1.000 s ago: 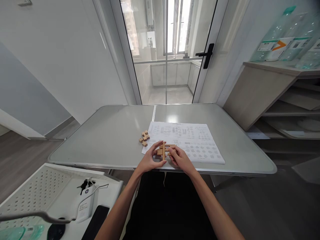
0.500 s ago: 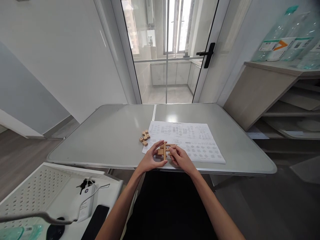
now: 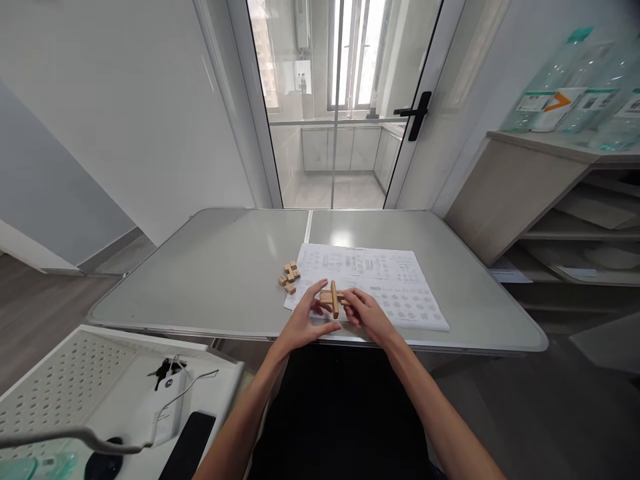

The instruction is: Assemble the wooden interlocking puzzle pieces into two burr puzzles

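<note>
Grey table (image 3: 210, 273), left hand (image 3: 303, 325) spread wide around joined wooden pieces (image 3: 335, 300), right hand (image 3: 370, 316) pinching them.

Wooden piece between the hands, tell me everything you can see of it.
The wooden piece looks like smooth, light-brown wood, made of several straight bars. One bar crosses over the others, which lie roughly sideways; finer joints are too small to tell. The right hand pinches its right end. The left hand is spread around its left side, contact unclear. It shows against the printed sheet's near part.
</note>
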Motion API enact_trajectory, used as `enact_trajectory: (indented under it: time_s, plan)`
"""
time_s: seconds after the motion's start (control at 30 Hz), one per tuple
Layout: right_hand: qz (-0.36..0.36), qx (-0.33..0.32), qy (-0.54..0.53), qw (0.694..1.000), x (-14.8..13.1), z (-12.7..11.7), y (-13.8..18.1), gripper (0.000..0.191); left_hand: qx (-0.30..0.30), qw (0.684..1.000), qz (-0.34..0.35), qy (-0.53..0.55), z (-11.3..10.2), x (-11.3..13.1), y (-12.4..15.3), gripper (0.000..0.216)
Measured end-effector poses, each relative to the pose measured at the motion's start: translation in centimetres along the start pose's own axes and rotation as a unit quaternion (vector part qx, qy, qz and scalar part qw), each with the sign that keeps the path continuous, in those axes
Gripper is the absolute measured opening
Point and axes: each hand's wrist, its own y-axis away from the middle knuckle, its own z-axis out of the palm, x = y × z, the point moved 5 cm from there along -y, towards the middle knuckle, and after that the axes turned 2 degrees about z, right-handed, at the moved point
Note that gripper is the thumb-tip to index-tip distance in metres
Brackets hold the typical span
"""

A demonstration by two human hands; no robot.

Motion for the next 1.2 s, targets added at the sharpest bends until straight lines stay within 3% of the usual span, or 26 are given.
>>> enact_trajectory:
  time_s: [0.17, 0.33, 0.47, 0.6, 0.73, 0.8, 0.87, 1.0, 1.1, 1.2]
  plan:
    - [0.072, -0.048, -0.051, 0.995, -1.5, 0.7, -0.2, 0.043, -0.005, 1.000, -0.002, 0.023, -0.2, -0.3, 0.0, 0.077]
    - [0.125, -0.090, -0.114, 0.982, -1.3, 1.9, -0.5, 0.039, 0.039, 0.996, 0.001, 0.076, -1.2, -1.3, 0.1, 0.067]
    - [0.151, -0.120, -0.135, 0.972, -1.3, 3.2, -0.3, 0.034, 0.034, 0.997, -0.001, 0.067, -1.4, -1.1, 0.1, 0.061]
    - [0.179, -0.116, -0.143, 0.967, -0.8, 4.3, 0.0, 0.036, 0.042, 0.998, -0.041, 0.031, -1.5, -0.8, 0.2, 0.046]
    - [0.184, -0.098, -0.102, 0.973, 0.5, 4.7, -0.2, 0.043, 0.096, 0.993, -0.072, 0.021, -1.8, -1.3, 0.2, 0.044]
    - [0.143, -0.070, -0.006, 0.987, 0.8, 4.2, -0.4, 0.043, 0.133, 0.987, -0.086, 0.041, -2.0, -1.9, 0.3, 0.047]
    - [0.048, -0.001, 0.143, 0.989, 0.2, 3.0, -0.7, 0.040, 0.159, 0.978, -0.107, 0.085, -2.0, -2.7, 0.3, 0.050]
    - [-0.143, 0.147, 0.396, 0.895, -2.1, 0.6, -0.3, 0.024, 0.162, 0.961, -0.141, 0.174, -1.7, -3.6, 0.4, 0.054]
    - [-0.192, 0.158, 0.489, 0.836, -2.5, -0.6, -0.5, 0.019, 0.144, 0.951, -0.153, 0.225, -1.4, -3.9, 0.4, 0.060]
    - [-0.219, 0.120, 0.545, 0.800, -2.0, -1.2, -1.1, 0.023, 0.138, 0.940, -0.167, 0.265, -1.3, -4.1, 0.3, 0.065]
